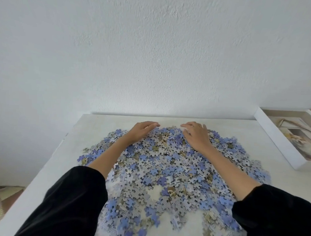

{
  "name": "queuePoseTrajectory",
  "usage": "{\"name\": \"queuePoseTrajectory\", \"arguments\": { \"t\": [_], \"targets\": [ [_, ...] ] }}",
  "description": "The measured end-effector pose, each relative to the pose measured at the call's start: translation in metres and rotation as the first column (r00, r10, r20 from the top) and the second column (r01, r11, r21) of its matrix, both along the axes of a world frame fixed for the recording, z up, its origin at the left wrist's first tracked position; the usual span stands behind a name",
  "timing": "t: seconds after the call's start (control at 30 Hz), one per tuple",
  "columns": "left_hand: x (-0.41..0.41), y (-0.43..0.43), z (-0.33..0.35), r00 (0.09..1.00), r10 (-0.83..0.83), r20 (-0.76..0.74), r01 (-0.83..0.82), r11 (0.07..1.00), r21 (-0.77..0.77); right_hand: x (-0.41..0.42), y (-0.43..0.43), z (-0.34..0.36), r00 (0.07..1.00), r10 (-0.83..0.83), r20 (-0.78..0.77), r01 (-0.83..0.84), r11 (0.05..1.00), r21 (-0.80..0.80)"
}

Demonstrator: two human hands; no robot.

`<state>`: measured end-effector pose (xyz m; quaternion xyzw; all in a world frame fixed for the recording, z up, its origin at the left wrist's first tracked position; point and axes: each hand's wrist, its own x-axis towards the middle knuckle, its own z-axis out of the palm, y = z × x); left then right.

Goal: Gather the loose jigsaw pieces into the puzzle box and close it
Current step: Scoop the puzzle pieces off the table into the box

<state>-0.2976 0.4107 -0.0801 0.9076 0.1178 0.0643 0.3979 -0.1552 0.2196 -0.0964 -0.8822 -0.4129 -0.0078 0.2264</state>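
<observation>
While both hands lie palm-down at the far edge of the heap, the step in hand looks like a rake, drawing the loose cardboard jigsaw pieces [166, 165] inward into a tighter mound. The left hand [141, 133] and the right hand [195, 136] rest on the pieces, near each other but apart. Their fingers [150, 125] are loosely curved and relaxed, grasping nothing.

To do it well, I'd judge the outer edges of the hands should keep flat against the smooth matt white table [100, 125], so thin pieces can't slide underneath. The pull should be slow and shallow. The pieces look light and flat, and a quick sweep could flick some off the left or near edge. The stragglers on the left fringe want bringing in first.

The pieces are small, knobbed and notched. Some show blue faces, a few show olive-tan, and many are turned to a grey patterned back. They overlap in a thin, wide sheet with bare patches on the near side.

A shallow white-rimmed box with a pale picture [276, 140] lies at the far right of the table, just beside the heap's right fringe and well apart from both hands. I take it for the puzzle box, though I cannot tell tray from lid. Soft black sleeves [71, 203] are pushed up the forearms, and a rough-plastered white wall [154, 54] stands behind.
</observation>
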Motion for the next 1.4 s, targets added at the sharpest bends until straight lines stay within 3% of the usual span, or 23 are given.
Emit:
{"name": "queuePoseTrajectory", "arguments": {
  "t": [0.1, 0.37, 0.53, 0.67, 0.73, 0.93, 1.13, 1.27, 1.4],
  "targets": [
    [-0.021, 0.003, 0.009, 0.997, 0.047, 0.057, -0.047, 0.999, -0.007, -0.017, 0.006, 0.011, 0.991, 0.12, -0.061, -0.114, 0.988, 0.101],
    [-0.119, 0.008, 0.022, 0.947, 0.289, 0.14, -0.295, 0.955, 0.025, -0.088, 0.036, 0.01, 0.905, 0.401, -0.142, -0.386, 0.914, 0.123],
    [-0.223, 0.007, 0.009, 0.773, 0.604, 0.195, -0.617, 0.787, 0.009, -0.113, 0.049, -0.005, 0.889, 0.452, -0.077, -0.45, 0.892, 0.048],
    [-0.301, -0.004, -0.013, 0.636, 0.764, 0.109, -0.771, 0.636, 0.038, -0.117, 0.052, -0.017, 0.892, 0.45, 0.045, -0.449, 0.893, -0.024],
    [-0.316, -0.019, -0.022, 0.608, 0.792, 0.059, -0.793, 0.609, 0.003, -0.117, 0.054, -0.02, 0.889, 0.455, 0.055, -0.455, 0.891, -0.018],
    [-0.283, -0.049, -0.028, 0.598, 0.802, -0.009, -0.796, 0.595, 0.115, -0.118, 0.054, -0.023, 0.881, 0.468, 0.07, -0.468, 0.884, -0.026],
    [-0.239, -0.069, -0.025, 0.667, 0.745, 0.0, -0.74, 0.663, 0.117, -0.118, 0.052, -0.022, 0.879, 0.473, 0.066, -0.472, 0.881, -0.028],
    [-0.239, -0.068, -0.021, 0.659, 0.751, 0.028, -0.747, 0.659, -0.087, -0.117, 0.052, -0.022, 0.875, 0.48, 0.063, -0.48, 0.877, -0.019],
    [-0.257, -0.078, -0.019, 0.564, 0.821, 0.087, -0.794, 0.568, -0.218, -0.118, 0.052, -0.022, 0.877, 0.477, 0.065, -0.477, 0.879, -0.013]
  ]
}}
